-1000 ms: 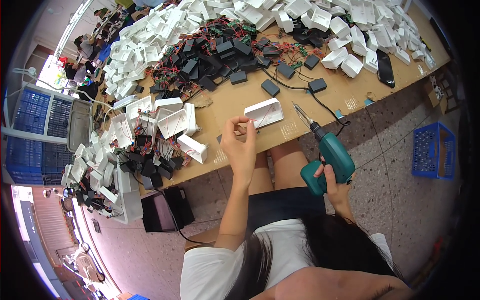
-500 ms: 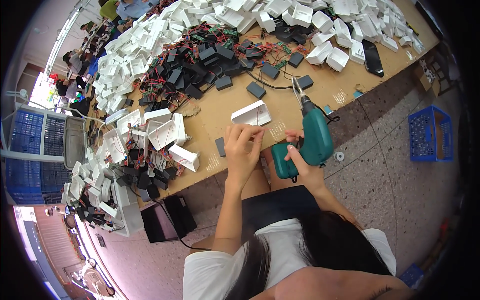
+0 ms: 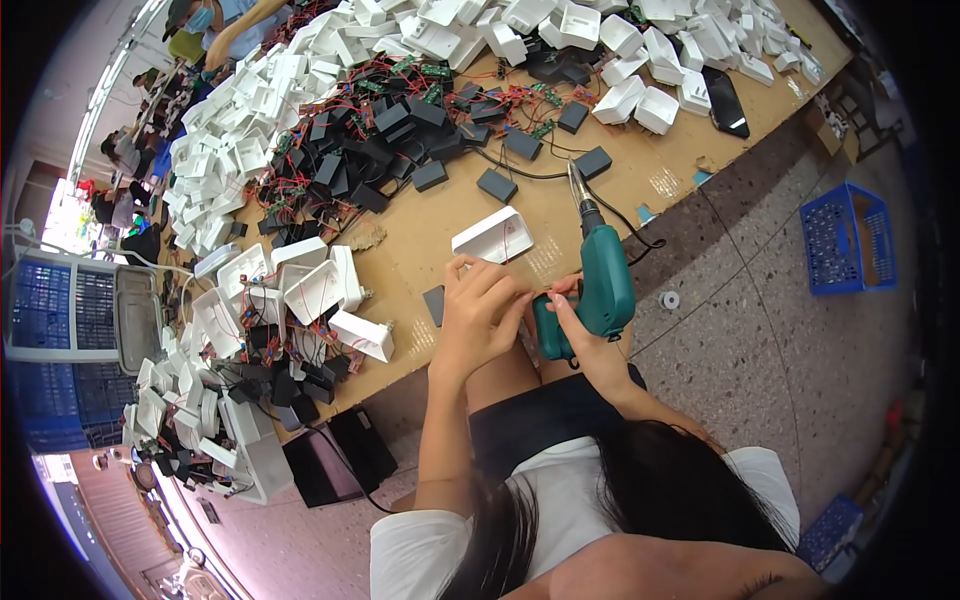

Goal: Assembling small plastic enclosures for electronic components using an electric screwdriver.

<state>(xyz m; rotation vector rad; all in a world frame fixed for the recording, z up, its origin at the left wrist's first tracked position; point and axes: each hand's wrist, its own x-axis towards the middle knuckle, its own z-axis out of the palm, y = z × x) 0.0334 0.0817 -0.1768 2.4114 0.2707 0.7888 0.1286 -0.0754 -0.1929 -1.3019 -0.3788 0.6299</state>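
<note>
My right hand point(image 3: 588, 345) grips the handle of a teal electric screwdriver point(image 3: 600, 275), its bit pointing up and away over the table. My left hand point(image 3: 483, 305) is curled close beside the tool's grip, fingertips pinched together near my right fingers; whether it holds something small I cannot tell. Just beyond both hands a white plastic housing point(image 3: 492, 235) with thin red wires lies on the brown tabletop point(image 3: 430, 240). A small dark module point(image 3: 434, 304) lies by my left wrist.
Piles of white housings point(image 3: 250, 130) and black wired modules point(image 3: 390, 130) cover the table's far and left parts. A black phone point(image 3: 726, 100) lies at the right end. A blue crate point(image 3: 846, 238) stands on the speckled floor, blue bins point(image 3: 45, 310) at left.
My right hand has brought the screwdriver left and closer to my left hand, which lowered from the white housing to the tool's grip; the hands now nearly touch.
</note>
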